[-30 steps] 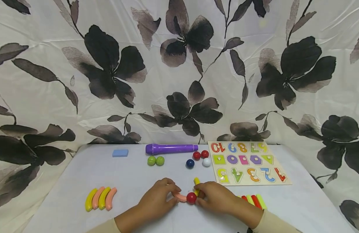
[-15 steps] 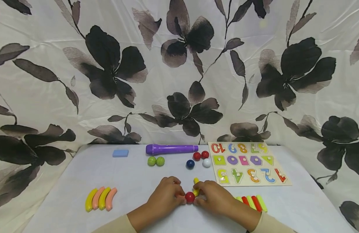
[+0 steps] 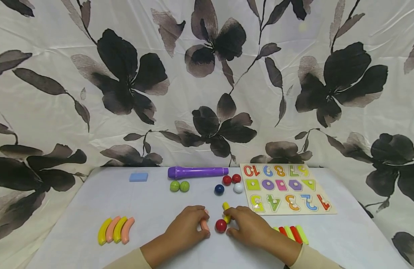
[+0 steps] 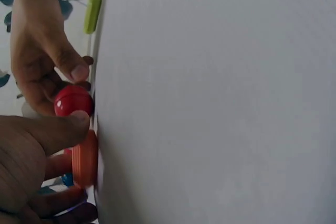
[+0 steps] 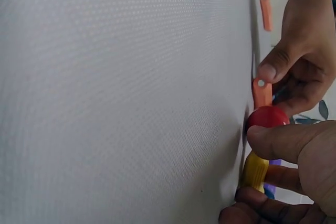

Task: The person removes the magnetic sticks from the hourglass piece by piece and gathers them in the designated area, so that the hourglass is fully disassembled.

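In the head view, my left hand (image 3: 186, 228) holds a salmon-pink curved piece (image 3: 204, 224) between thumb and fingers. A glossy red ball (image 3: 221, 226) sits on the table just to its right, with a gap between them. My right hand (image 3: 252, 227) grips a yellow curved piece (image 3: 226, 206), whose near end lies close to the ball; I cannot tell if they touch. The left wrist view shows ridges along the side of the pink piece (image 4: 85, 161). From the right wrist, a small hole shows in the end of the pink piece (image 5: 262, 93), and fingers partly cover the yellow piece (image 5: 255, 172).
Several yellow and pink curved pieces (image 3: 116, 229) lie at the left. Red and green sticks (image 3: 295, 234) are partly behind my right forearm. Farther back are a blue block (image 3: 138, 177), green balls (image 3: 179, 186), a purple tube (image 3: 198, 172), red, blue and white balls (image 3: 219, 189) and a number puzzle board (image 3: 327, 208).
My left hand came right to the red ball, then drew back left. The pink piece, earlier lying sideways against the ball, now points away from me. My right hand stays nearly in place.
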Available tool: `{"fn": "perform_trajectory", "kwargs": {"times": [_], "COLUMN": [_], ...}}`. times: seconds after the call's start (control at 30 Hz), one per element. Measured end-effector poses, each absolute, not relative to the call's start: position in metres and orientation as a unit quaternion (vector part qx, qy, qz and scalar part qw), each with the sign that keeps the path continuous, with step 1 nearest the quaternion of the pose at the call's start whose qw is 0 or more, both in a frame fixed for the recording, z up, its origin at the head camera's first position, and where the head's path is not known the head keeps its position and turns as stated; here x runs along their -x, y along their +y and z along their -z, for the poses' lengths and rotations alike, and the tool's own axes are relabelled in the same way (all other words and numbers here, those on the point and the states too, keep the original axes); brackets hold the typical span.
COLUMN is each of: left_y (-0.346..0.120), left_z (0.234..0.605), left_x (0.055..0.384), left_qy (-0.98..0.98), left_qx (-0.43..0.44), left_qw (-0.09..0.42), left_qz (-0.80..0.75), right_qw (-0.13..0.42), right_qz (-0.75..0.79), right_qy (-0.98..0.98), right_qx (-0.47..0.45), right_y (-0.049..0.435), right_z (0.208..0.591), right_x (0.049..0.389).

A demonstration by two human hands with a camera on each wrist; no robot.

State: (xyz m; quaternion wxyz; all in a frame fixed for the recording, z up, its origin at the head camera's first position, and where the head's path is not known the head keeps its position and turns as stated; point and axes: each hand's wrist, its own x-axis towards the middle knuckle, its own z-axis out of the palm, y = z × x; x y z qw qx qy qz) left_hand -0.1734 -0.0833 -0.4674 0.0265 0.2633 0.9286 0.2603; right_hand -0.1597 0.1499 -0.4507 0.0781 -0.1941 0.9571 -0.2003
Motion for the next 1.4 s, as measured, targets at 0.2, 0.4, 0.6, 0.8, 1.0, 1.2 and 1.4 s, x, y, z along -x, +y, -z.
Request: {"fn": "perform_trajectory", "kwargs": {"times": [0.2, 0.4, 0.6, 0.8, 1.0, 1.2, 1.4], "left_y": [-0.094, -0.11, -0.132, -0.159, -0.187, -0.214, -0.235], "left_z": [0.469, 0.467, 0.458, 0.456, 0.459, 0.463, 0.462], "left_x": [0.179, 0.184, 0.186, 0.184, 0.184, 0.183, 0.181], "left_qy": [0.93, 0.937, 0.939, 0.937, 0.931, 0.928, 0.934], "left_qx": [-0.284, -0.281, -0.29, -0.294, -0.31, -0.317, -0.305], "left_qw": [0.019, 0.017, -0.017, -0.047, -0.067, -0.103, -0.099], "left_qz": [-0.232, -0.208, -0.184, -0.182, -0.182, -0.166, -0.161], "right_qw": [0.077, 0.089, 0.09, 0.092, 0.091, 0.092, 0.086], "right_qz": [0.194, 0.193, 0.19, 0.191, 0.19, 0.194, 0.191], "right_qy": [0.959, 0.958, 0.959, 0.959, 0.959, 0.957, 0.958], "right_qx": [0.193, 0.191, 0.192, 0.189, 0.192, 0.195, 0.197], "right_y": [0.15, 0.149, 0.15, 0.15, 0.151, 0.151, 0.151], "right_z": [0.451, 0.452, 0.453, 0.452, 0.452, 0.452, 0.452], "right_x": [0.16, 0.163, 0.164, 0.163, 0.163, 0.162, 0.162]}}
